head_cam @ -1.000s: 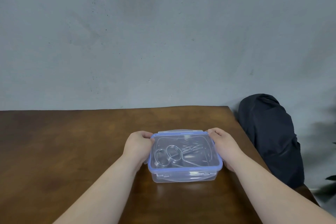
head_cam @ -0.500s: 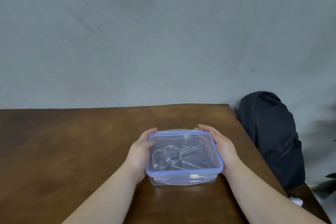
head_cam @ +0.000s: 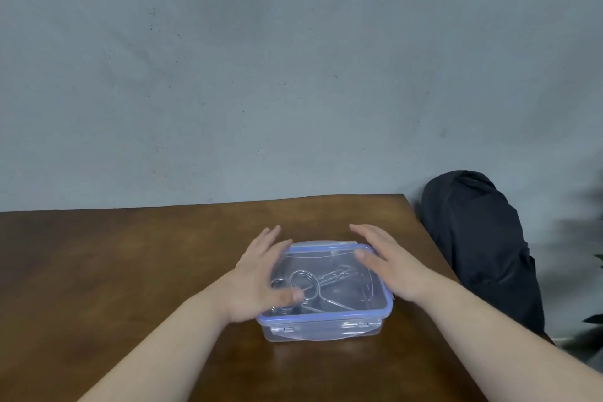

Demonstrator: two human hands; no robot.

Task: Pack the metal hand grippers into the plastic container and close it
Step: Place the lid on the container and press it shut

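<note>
A clear plastic container (head_cam: 326,331) with a blue-rimmed lid (head_cam: 375,312) sits on the wooden table near its right side. The lid lies on top. Through it I see the metal hand grippers (head_cam: 313,287) with their coiled springs lying inside. My left hand (head_cam: 261,274) is spread flat over the lid's left part, fingers apart, thumb on the lid. At the container's right edge rests my right hand (head_cam: 388,261), fingers extended, thumb on the lid's far right corner. Neither hand grips anything.
The brown wooden table (head_cam: 130,271) runs to a grey wall behind. Its right edge lies close to the container. A black bag (head_cam: 483,245) stands beyond that edge on the right. Dark plant leaves (head_cam: 595,316) show at the far right.
Both hands have let go of the container's sides and opened; their fingers now stretch forward, flat over and beside the lid. The container has stayed in place.
</note>
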